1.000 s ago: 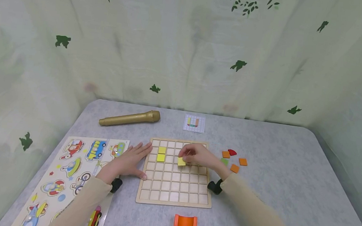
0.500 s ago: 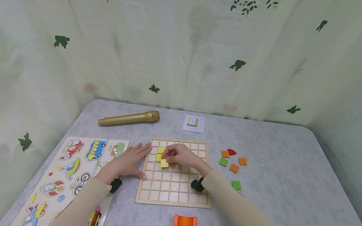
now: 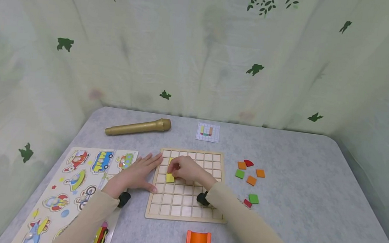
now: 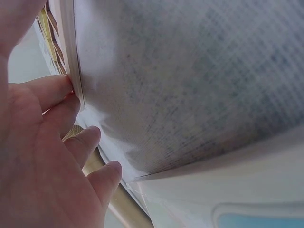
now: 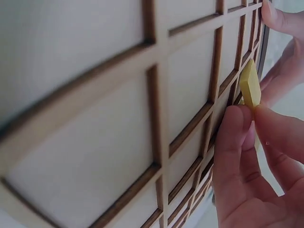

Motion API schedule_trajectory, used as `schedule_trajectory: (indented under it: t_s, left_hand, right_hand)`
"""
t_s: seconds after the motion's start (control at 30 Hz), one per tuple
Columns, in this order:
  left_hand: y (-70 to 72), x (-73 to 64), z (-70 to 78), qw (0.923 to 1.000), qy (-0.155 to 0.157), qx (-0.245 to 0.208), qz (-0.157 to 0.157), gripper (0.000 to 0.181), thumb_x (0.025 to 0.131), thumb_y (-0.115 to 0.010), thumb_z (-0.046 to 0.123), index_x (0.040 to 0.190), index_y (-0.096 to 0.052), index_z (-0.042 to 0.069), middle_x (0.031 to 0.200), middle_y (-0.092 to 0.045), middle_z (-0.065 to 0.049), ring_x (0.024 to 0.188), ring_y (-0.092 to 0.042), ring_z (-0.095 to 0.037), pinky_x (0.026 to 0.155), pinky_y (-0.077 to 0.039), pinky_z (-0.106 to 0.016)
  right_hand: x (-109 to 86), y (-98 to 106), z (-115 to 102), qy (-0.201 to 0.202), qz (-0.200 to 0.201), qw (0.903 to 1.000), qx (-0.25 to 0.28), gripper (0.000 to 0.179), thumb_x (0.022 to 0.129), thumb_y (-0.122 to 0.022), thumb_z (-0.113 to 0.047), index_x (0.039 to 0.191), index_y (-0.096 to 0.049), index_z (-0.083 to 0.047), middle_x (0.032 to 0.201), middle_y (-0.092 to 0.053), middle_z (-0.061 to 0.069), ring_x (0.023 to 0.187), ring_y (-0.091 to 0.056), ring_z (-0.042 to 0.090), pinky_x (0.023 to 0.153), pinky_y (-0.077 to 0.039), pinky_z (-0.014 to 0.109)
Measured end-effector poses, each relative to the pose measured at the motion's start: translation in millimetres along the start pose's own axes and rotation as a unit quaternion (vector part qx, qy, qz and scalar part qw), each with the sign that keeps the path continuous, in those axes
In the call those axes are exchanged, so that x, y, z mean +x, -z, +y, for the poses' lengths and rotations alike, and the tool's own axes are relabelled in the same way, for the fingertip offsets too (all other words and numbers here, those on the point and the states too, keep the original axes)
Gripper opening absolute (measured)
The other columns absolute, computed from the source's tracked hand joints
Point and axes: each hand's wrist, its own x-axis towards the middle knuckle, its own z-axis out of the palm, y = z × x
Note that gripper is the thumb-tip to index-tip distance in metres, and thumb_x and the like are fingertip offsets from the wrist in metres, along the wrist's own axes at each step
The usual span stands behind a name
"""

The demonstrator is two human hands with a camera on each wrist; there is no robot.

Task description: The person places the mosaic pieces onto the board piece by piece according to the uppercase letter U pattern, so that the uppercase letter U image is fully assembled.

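A wooden grid board (image 3: pixel 187 211) lies on the table. Over its upper left part, my right hand (image 3: pixel 189 170) pinches a yellow square tile (image 3: pixel 170 178) between thumb and fingers. In the right wrist view the yellow tile (image 5: pixel 250 85) stands tilted against the grid ridges. Yellow tiles laid further up the same column are mostly hidden behind the right hand. My left hand (image 3: pixel 136 174) rests with spread, straight fingers along the board's left edge. The left wrist view shows its fingertips (image 4: pixel 59 90) touching the board's side.
Right of the board lie orange tiles (image 3: pixel 251 180), green tiles (image 3: pixel 240 174) and red pieces (image 3: pixel 248 163). A pattern card (image 3: pixel 208 132) and a gold toy microphone (image 3: pixel 138 127) lie behind it. A vehicle picture puzzle (image 3: pixel 58 186) is at left, an orange curved block (image 3: pixel 198 239) in front.
My right hand has carried the yellow tile leftward across the board to the column with the other yellow tiles, lowering it to the grid. The left hand has stayed in place.
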Motion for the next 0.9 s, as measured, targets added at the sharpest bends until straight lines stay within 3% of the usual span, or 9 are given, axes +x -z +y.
schedule_trajectory:
  t_s: [0.2,0.5,0.9]
  left_hand:
    - [0.0,-0.2,0.3,1.0,-0.001,0.0,0.001,0.106,0.073,-0.076,0.049,0.15,-0.025,-0.002,0.156,-0.018,-0.018,0.14,-0.013,-0.045,0.108,-0.013,-0.063]
    - [-0.2,-0.1,-0.4,0.9999,-0.009,0.005,0.007,0.106,0.073,-0.076,0.05,0.149,-0.025,-0.003,0.155,-0.019,-0.02,0.139,-0.014,-0.046,0.108,-0.014,-0.064]
    - [0.3,-0.4,0.2,0.9999,-0.009,0.007,0.005,0.105,0.073,-0.076,0.05,0.149,-0.025,-0.003,0.155,-0.019,-0.02,0.139,-0.014,-0.046,0.108,-0.014,-0.064]
  right_hand:
    - [-1.6,-1,-4,-0.008,0.005,0.9993,-0.035,0.015,0.086,-0.063,0.003,0.085,-0.069,-0.011,0.07,-0.06,-0.005,0.064,-0.051,0.009,0.061,-0.042,0.021]
    - [-4.8,0,-4,0.0,0.014,0.9989,-0.045,0.012,0.086,-0.065,0.001,0.085,-0.069,-0.01,0.075,-0.06,-0.004,0.067,-0.05,0.009,0.063,-0.042,0.022]
    - [-11.1,4,4,0.018,0.014,0.9997,0.013,0.011,0.085,-0.065,0.001,0.087,-0.07,-0.008,0.078,-0.064,-0.003,0.068,-0.055,0.008,0.062,-0.046,0.021]
